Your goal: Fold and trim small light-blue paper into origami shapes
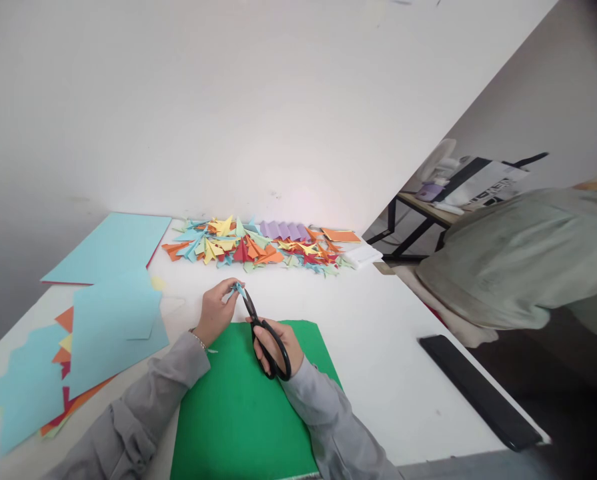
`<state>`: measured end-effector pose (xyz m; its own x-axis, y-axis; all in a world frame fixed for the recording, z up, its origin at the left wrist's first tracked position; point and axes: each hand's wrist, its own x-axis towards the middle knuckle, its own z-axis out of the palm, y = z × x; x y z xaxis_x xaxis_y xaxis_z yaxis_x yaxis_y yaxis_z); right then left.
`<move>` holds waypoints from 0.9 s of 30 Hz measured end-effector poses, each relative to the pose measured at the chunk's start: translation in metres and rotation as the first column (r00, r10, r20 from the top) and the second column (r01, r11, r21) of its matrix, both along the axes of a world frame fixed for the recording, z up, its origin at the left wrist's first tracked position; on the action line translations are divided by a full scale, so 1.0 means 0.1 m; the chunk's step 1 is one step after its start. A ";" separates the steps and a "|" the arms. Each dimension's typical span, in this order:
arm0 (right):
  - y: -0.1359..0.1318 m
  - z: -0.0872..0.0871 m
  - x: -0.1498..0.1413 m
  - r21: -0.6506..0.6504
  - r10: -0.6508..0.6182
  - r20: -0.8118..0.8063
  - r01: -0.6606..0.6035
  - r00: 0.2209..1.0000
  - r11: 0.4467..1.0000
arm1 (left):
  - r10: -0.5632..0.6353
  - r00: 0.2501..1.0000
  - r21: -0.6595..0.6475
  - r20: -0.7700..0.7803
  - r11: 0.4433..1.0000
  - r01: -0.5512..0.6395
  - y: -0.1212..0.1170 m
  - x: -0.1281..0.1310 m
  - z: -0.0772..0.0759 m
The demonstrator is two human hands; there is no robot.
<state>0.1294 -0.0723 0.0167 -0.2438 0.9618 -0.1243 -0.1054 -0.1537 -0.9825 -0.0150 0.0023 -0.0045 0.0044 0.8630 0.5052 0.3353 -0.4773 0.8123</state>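
Between the fingertips of my left hand is a small piece of folded blue paper. A pair of black scissors is gripped by my right hand, its fingers around the handles. The blades point up and left, and their tips meet the blue paper; whether they are cutting into it is too small to tell. Both hands are above the far part of a green mat on the white table.
Large light blue sheets and coloured scraps lie at the left. Along the wall runs a pile of folded paper planes, with a pleated purple paper behind. A long black object lies near the right edge. Beyond it is another person's sleeve.
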 end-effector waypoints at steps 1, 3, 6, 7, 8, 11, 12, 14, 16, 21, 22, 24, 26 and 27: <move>0.00 0.00 0.00 0.003 -0.003 0.004 0.003 1.000 1.000 | -0.001 1.000 -0.001 0.002 1.000 0.001 0.00 0.00 0.00; -0.01 0.01 0.00 0.013 -0.006 0.011 0.006 1.000 1.000 | -0.005 1.000 -0.005 0.008 1.000 0.005 0.00 0.00 0.00; -0.01 0.00 0.00 0.032 -0.004 0.020 0.004 1.000 0.999 | -0.008 1.000 -0.004 0.017 1.000 0.008 0.00 0.00 0.00; -0.01 -0.01 0.00 0.037 -0.003 0.024 0.003 1.000 0.999 | -0.007 1.000 -0.004 0.021 1.000 0.008 0.00 0.00 0.00; 0.00 -0.01 0.00 0.039 -0.003 0.026 0.002 1.000 0.999 | -0.008 1.000 -0.004 0.024 1.000 0.008 0.00 0.00 0.00; 0.00 -0.02 0.00 0.046 -0.004 0.032 0.002 0.999 0.999 | -0.002 1.000 -0.003 0.022 1.000 0.002 -0.01 0.01 0.01; 0.00 -0.02 0.00 0.049 -0.002 0.035 0.001 0.999 0.999 | 0.000 1.000 -0.003 0.017 1.000 0.000 -0.01 0.01 0.01; 0.00 -0.02 0.00 0.056 -0.001 0.042 -0.001 0.999 0.998 | 0.005 1.000 -0.002 0.011 1.000 -0.005 -0.01 0.01 0.02; 0.00 -0.02 0.00 0.060 -0.002 0.041 0.000 0.999 0.998 | 0.011 1.000 -0.004 0.005 1.000 -0.011 -0.01 0.01 0.02; 0.00 -0.03 0.02 0.061 -0.003 0.039 0.000 0.999 0.998 | 0.009 1.000 -0.008 0.000 1.000 -0.009 -0.01 0.00 0.02; 0.00 -0.03 0.02 0.060 -0.005 0.039 0.002 0.999 0.998 | 0.010 1.000 -0.006 0.000 1.000 -0.010 -0.01 0.00 0.01; 0.00 -0.03 0.02 0.058 -0.008 0.038 0.006 0.999 0.998 | 0.013 1.000 -0.005 0.004 1.000 -0.013 0.00 0.00 0.01; 0.00 -0.03 0.02 0.058 -0.007 0.036 0.005 0.999 0.998 | 0.017 1.000 -0.007 0.012 1.000 -0.017 0.00 0.00 0.01; 0.00 -0.02 0.02 0.060 -0.005 0.036 0.003 0.999 0.998 | 0.018 1.000 -0.008 0.018 1.000 -0.018 0.00 0.00 0.01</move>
<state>0.1312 -0.0726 0.0143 -0.2362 0.9688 -0.0750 -0.0702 -0.0940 -0.9931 -0.0147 0.0025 -0.0039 -0.0197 0.8667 0.4985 0.3293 -0.4651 0.8217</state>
